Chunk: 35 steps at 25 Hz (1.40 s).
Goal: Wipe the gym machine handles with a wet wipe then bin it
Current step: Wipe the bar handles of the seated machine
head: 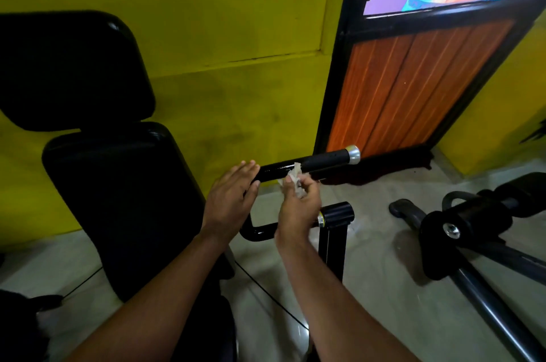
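A black machine handle point(322, 160) with a silver end cap runs left to right across the middle of the view. My right hand point(298, 202) pinches a crumpled white wet wipe point(295, 177) and holds it against the handle's near side, just left of the grip section. My left hand point(233, 199) lies with straight fingers on the bare black bar at the handle's left end. Below them the bar bends down into a black pivot block point(336, 214).
A black padded seat and backrest point(118, 184) stand at the left against a yellow wall. A wood-panelled door point(413, 90) is at the back right. More black machine parts point(461, 228) lie on the grey floor at the right.
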Each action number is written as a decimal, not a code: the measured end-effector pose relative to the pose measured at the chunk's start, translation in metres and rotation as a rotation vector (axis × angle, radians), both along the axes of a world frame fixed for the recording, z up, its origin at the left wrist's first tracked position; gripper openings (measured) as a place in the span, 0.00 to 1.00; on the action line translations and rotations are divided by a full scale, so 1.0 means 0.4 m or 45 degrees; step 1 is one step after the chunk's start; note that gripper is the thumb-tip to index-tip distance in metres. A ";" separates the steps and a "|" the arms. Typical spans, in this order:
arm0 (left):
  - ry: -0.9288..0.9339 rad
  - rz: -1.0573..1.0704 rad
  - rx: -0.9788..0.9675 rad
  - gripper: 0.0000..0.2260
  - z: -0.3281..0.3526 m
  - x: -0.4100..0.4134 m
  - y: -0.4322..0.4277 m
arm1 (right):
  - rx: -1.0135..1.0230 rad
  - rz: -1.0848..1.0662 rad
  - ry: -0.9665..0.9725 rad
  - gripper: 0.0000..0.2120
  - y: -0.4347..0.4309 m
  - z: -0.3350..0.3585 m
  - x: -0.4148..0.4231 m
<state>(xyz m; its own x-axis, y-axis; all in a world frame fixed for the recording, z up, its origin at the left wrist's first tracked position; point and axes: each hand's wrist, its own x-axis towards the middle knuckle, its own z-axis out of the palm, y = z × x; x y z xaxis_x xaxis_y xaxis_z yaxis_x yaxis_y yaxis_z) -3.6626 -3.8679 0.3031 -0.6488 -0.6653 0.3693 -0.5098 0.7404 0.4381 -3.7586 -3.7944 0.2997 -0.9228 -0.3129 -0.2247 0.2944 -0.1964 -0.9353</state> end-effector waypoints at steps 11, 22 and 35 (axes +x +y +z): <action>-0.120 -0.071 -0.063 0.22 0.018 -0.001 -0.012 | -0.616 -0.139 -0.905 0.06 -0.013 0.052 -0.036; -0.165 -0.016 -0.131 0.24 0.018 -0.022 0.002 | 0.006 -0.199 0.007 0.06 -0.020 0.034 -0.022; -0.232 0.021 -0.106 0.25 0.012 -0.048 0.010 | 0.694 0.297 1.636 0.12 0.051 0.018 -0.162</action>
<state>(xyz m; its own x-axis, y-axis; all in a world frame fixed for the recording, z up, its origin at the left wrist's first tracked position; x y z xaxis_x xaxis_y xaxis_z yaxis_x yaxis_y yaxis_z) -3.6819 -3.8639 0.3079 -0.6992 -0.6486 0.3007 -0.5876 0.7610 0.2749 -3.8234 -3.7741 0.3070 -0.5138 -0.6323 0.5798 -0.8327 0.2049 -0.5145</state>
